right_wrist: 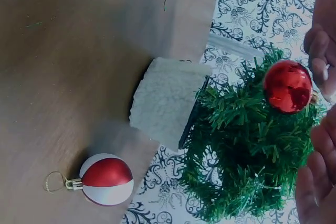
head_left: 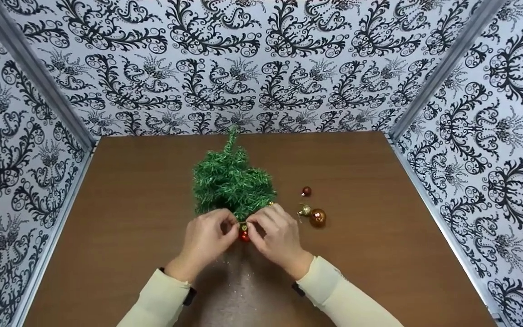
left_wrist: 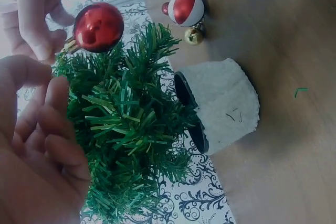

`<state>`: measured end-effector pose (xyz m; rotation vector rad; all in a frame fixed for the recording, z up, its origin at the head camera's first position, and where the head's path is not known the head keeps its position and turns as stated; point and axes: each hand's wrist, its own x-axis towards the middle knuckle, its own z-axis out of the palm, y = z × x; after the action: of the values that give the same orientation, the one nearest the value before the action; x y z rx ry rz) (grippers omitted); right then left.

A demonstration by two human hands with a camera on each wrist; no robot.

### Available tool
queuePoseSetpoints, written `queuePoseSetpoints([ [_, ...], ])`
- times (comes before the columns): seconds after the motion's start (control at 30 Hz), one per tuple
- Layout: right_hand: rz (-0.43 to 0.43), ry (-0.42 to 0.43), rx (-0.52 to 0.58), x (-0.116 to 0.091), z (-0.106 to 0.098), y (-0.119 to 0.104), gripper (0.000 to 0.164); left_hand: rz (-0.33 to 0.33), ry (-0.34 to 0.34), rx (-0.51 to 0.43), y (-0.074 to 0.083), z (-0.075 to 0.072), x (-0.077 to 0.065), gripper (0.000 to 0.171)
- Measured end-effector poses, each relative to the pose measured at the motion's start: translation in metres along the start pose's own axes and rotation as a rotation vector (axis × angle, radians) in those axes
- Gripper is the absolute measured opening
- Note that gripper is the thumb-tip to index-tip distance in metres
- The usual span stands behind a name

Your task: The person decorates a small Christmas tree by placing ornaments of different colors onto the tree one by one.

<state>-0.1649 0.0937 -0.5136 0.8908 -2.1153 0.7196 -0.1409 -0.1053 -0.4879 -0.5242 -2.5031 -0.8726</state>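
Note:
A shiny red ball ornament hangs by its gold cap against the front of a small green artificial Christmas tree. My left hand pinches one side of the ornament's thin gold string between thumb and forefinger. From the other side, my right hand pinches the same string, so it stretches between the two hands. In the head view the fingers partly cover the red ball. The tree stands upright in a fuzzy white pot, which the hands hide in the head view.
Right of the tree lie an amber ball, a small gold ornament and a small dark red ball. A red-and-white ball with a string loop rests near the pot. Patterned walls enclose the brown table.

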Motion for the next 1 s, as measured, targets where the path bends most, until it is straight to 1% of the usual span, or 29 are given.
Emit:
queuePoseSetpoints([
  [0.1,-0.001,0.032,-0.055,0.004,0.004,0.002,0.004,-0.006,0.043,0.041,-0.001,0.001,0.002,0.012],
  [0.2,0.007,0.049,-0.104,0.006,0.007,0.004,0.004,-0.019,0.07,0.073,-0.002,0.004,0.004,0.01],
  [0.33,0.0,0.074,-0.148,0.008,0.009,0.005,0.008,-0.028,0.098,0.076,-0.002,0.006,0.006,0.008],
  [0.47,0.016,0.056,-0.13,0.011,0.01,0.006,0.01,-0.03,0.125,0.077,-0.002,0.008,0.008,0.008],
  [0.63,0.048,0.056,-0.083,0.013,0.011,0.008,0.003,-0.043,0.146,0.086,-0.002,0.011,0.008,0.008],
  [0.8,0.094,0.071,-0.06,0.015,0.012,0.007,0.001,-0.041,0.205,0.078,0.001,0.014,0.009,0.007],
  [0.9,0.113,0.072,-0.06,0.016,0.012,0.007,0.004,-0.036,0.228,0.07,0.003,0.014,0.009,0.007],
  [1.0,0.107,0.054,-0.088,0.015,0.014,0.008,0.005,-0.043,0.22,0.095,0.003,0.016,0.008,0.006],
])
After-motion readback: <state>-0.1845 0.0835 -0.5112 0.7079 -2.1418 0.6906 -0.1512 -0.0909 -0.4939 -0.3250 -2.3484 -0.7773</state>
